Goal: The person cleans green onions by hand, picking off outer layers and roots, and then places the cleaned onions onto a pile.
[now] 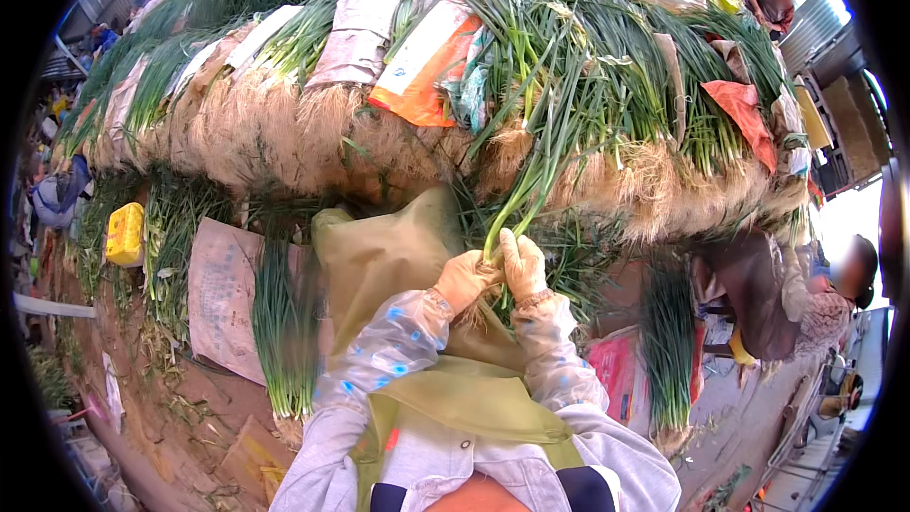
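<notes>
My left hand (462, 281), in a pale glove, grips a few green onions (503, 220) low on their stalks, just above the pale roots. Beside it my right hand (524, 267), gloved too, closes around a stalk, its fingers pointing up along it. The long leaves stretch away from me toward the heaped onions. Clear plastic sleeves with blue spots (398, 341) cover my forearms. An olive-coloured waterproof apron (391, 249) spreads over my lap beneath the hands. Loose leaves partly hide what lies behind my right hand.
A long heap of green onions (256, 135), roots facing me, crosses in front, with sacks (355, 35) on top. Trimmed bundles lie left (284, 327) and right (668, 348). A yellow plastic container (125, 235) is at left. A person (817, 306) sits at right; others are farther off.
</notes>
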{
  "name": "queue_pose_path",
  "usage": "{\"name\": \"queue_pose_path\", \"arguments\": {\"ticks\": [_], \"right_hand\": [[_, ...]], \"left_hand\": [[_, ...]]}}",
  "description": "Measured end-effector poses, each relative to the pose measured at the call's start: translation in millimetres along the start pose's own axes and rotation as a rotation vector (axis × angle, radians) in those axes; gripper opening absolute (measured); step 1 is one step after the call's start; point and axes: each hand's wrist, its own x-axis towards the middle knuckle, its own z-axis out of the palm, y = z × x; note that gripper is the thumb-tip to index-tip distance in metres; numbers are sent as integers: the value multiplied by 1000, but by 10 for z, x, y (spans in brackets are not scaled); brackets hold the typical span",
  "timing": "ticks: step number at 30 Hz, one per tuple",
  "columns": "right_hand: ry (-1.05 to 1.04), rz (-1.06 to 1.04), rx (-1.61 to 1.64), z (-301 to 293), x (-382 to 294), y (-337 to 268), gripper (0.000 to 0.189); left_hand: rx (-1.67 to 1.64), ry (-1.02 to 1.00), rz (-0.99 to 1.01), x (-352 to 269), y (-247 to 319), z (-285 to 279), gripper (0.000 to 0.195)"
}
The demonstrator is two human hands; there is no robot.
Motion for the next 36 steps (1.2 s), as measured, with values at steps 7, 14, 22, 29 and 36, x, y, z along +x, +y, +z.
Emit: {"name": "queue_pose_path", "arguments": {"ticks": [7, 14, 22, 29, 36], "right_hand": [[-92, -147, -266, -42, -400, 331, 31], [-85, -129, -284, -280, -515, 542, 30], [173, 47, 70, -44, 668, 88, 47], [-146, -118, -142, 88, -413, 1228, 28], [-207, -232, -266, 164, -571, 1574, 6]], "left_hand": [[42, 76, 140, 13, -94, 17, 45], [-95, 19, 67, -53, 50, 15, 50], [15, -27, -4, -62, 84, 7, 42], [-121, 12, 80, -34, -34, -68, 43], [-12, -83, 23, -114, 174, 108, 51]]}}
